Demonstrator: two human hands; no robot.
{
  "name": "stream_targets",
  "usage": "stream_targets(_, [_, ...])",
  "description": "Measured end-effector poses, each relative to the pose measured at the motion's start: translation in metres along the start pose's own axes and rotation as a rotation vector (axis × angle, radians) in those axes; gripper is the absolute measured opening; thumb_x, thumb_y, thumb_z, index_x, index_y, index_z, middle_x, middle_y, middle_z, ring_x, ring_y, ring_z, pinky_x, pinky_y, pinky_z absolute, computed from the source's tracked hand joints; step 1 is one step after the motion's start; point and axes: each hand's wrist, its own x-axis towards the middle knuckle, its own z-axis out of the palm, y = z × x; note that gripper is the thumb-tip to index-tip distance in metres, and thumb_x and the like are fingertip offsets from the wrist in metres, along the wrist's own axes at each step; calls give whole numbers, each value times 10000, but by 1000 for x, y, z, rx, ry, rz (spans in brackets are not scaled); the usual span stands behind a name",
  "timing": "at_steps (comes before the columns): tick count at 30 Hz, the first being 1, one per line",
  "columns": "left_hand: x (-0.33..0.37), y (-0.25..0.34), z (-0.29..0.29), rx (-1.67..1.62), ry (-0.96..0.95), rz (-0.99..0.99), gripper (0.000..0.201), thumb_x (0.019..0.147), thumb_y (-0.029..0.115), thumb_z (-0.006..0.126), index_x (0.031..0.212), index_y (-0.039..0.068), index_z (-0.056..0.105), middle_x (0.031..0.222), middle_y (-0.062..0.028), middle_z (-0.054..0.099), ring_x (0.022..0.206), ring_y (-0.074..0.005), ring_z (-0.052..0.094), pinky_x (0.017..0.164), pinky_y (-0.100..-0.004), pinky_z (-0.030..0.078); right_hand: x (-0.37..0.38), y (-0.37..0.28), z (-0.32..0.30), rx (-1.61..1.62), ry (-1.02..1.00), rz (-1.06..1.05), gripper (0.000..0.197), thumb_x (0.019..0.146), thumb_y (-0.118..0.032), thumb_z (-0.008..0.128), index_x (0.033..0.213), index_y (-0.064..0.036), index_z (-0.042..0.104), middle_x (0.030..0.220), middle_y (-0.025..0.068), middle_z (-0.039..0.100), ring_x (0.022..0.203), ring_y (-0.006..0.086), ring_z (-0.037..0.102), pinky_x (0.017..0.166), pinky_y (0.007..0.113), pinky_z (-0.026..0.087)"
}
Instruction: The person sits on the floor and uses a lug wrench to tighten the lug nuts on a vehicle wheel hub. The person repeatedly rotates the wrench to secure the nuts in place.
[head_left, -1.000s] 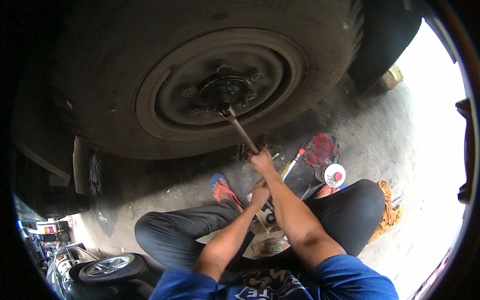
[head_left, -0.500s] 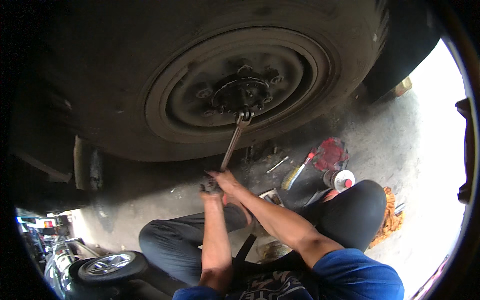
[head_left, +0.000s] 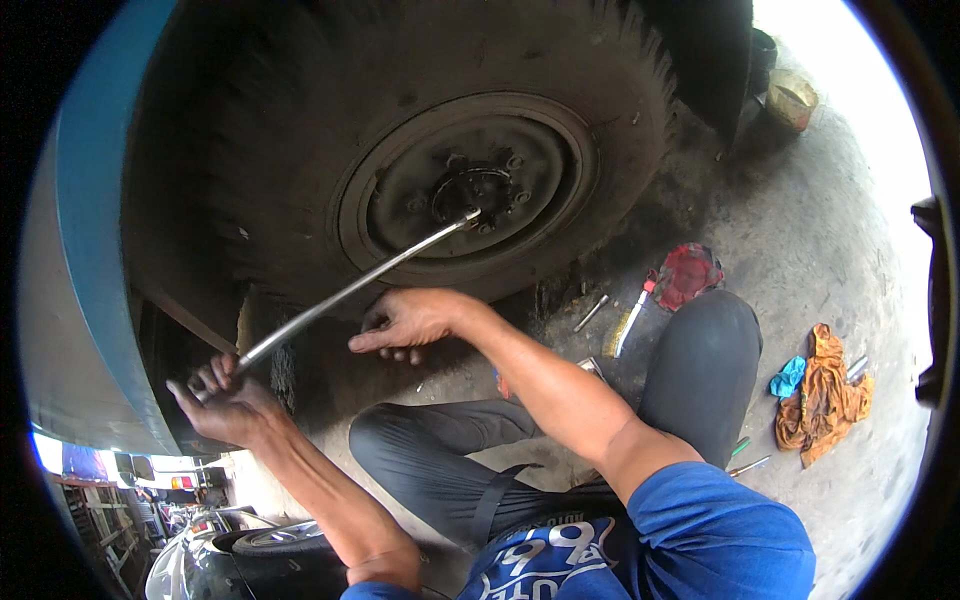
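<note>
A long metal breaker bar (head_left: 350, 287) slants from the hub (head_left: 480, 195) of a big dark wheel down to the left. Its head meets the lower part of the hub, among the bolts. My left hand (head_left: 225, 400) is closed around the bar's free end, with the thumb sticking out. Below the middle of the bar, my right hand (head_left: 410, 322) hangs apart from it, fingers loosely bent, thumb stretched out, nothing visible in it. The large tyre (head_left: 300, 150) surrounds the rim.
On the floor to the right are a brush (head_left: 632, 318), a short metal rod (head_left: 592, 313) and a round red-and-black thing (head_left: 690, 275). Farther right lie a brown cloth (head_left: 822, 405) and a crumpled blue piece (head_left: 788, 377). A blue vehicle panel (head_left: 95, 200) borders the left.
The bar's free end has swung up and to the left with my left hand. My right hand has come off the bar. The view has shifted, showing the blue panel.
</note>
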Motion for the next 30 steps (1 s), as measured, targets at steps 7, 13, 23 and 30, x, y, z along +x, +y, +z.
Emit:
stream_targets(7, [-34, 11, 48, -3, -99, 86, 306, 1045, 306, 482, 827, 93, 454, 743, -29, 421, 692, -165, 474, 778, -369, 496, -71, -97, -5, -513, 553, -460, 359, 803, -252, 790, 1085, -52, 695, 828, 120, 655, 747, 262, 648, 687, 368, 524])
stream_targets(13, [-6, 25, 17, -146, -501, 29, 436, 1046, 461, 407, 836, 91, 503, 703, -33, 434, 645, -166, 432, 689, -340, 442, -32, -125, 66, -666, 582, -828, 462, 775, -134, 756, 1207, -37, 625, 1138, 156, 588, 1057, 341, 571, 933, 434, 479])
stream_targets(23, [29, 40, 31, -372, -796, -183, 449, 1006, 429, 536, 857, 6, 566, 640, 6, 354, 519, -68, 272, 490, -223, 274, 27, -129, 71, -828, 416, -476, 253, 830, -201, 709, 1007, -36, 634, 886, 191, 674, 854, 404, 666, 778, 494, 526])
stream_targets(30, [21, 48, 75, -149, -778, -48, 458, 1010, 433, 479, 940, -1, 605, 697, -18, 416, 603, -107, 351, 544, -246, 317, 12, -147, 37, -799, 559, -824, 240, 839, -232, 743, 978, -63, 644, 809, 197, 676, 781, 418, 664, 705, 477, 536])
